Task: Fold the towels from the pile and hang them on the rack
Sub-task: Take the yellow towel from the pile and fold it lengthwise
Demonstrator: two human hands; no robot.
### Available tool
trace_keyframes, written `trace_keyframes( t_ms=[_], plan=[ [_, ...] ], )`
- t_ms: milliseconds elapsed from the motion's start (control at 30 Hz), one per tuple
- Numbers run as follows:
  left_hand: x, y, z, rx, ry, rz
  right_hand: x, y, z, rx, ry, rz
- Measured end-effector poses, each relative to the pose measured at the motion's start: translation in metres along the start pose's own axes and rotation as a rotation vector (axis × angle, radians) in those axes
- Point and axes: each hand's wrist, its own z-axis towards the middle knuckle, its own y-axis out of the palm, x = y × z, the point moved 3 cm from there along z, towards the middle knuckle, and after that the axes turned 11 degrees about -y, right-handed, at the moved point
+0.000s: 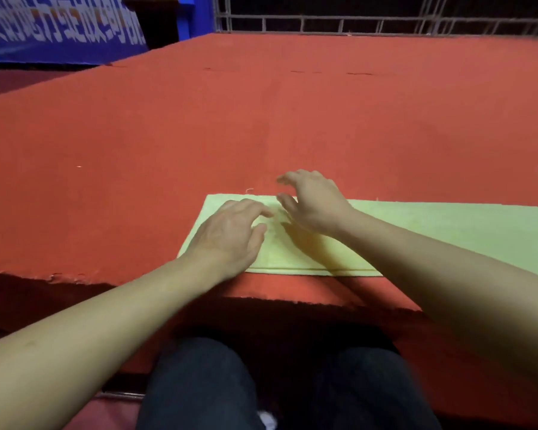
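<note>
The left hand point(230, 231) lies flat on the left end of the yellow towel point(448, 231), fingers loose, pressing it down and gripping nothing. Just to its right, the right hand point(311, 203) hovers over the towel's far edge with fingers spread, holding nothing. The towel lies on the red table point(261, 119) and runs long from left to right, so most of it stretches away past the right hand, which is nearer that end.
</note>
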Motion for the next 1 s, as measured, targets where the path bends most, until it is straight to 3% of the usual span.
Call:
trace_keyframes(
  t_ms=[167,267,367,467,600,700,800,1000],
  plan=[
    [0.07,0.042,0.027,-0.222,0.077,0.077,0.075,-0.038,-0.09,-0.13,0.143,-0.179],
    [0.078,0.074,0.027,-0.47,0.065,0.292,0.113,-0.035,-0.133,-0.278,0.242,-0.204],
    [0.072,0.086,0.023,-0.561,0.051,0.393,0.127,-0.02,-0.155,-0.348,0.269,-0.122],
    [0.079,0.082,0.025,-0.54,0.051,0.369,0.128,-0.023,-0.154,-0.309,0.266,-0.051],
    [0.117,0.075,0.027,-0.237,0.181,0.12,0.137,-0.053,-0.171,-0.035,0.232,-0.019],
    [0.15,0.086,0.015,-0.264,0.29,-0.032,0.151,-0.076,-0.207,0.129,0.167,0.051],
    [0.165,0.103,0.006,-0.316,0.323,-0.04,0.164,-0.082,-0.242,0.085,0.154,0.103],
    [0.167,0.108,0.006,-0.2,0.314,-0.044,0.167,-0.076,-0.251,0.091,0.076,0.042]
  ],
)
